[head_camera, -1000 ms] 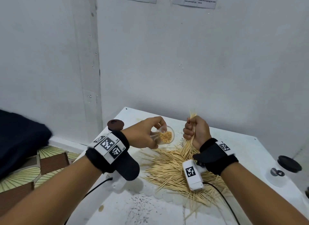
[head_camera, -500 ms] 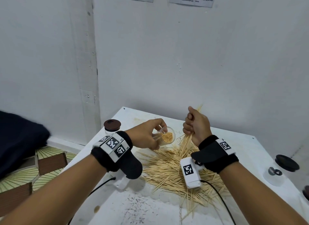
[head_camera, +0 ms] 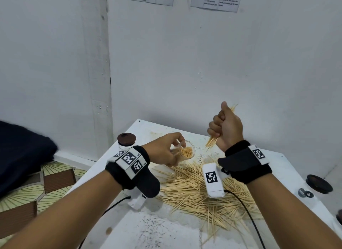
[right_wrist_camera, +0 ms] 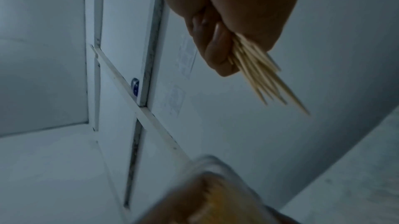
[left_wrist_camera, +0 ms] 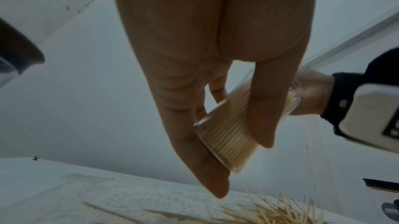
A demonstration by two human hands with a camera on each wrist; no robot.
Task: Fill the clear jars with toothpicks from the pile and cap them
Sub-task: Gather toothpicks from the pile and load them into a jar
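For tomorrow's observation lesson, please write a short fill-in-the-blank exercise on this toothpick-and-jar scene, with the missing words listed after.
1. The left hand holds a clear jar tilted on its side, and the jar has no ____ on it.
2. The right hand has a bundle of ____ in its grip.
3. The loose pile lies on the white ____.
4. The capped jar near the wall stands beyond the ____ wrist.

Missing words: cap; toothpicks; table; left
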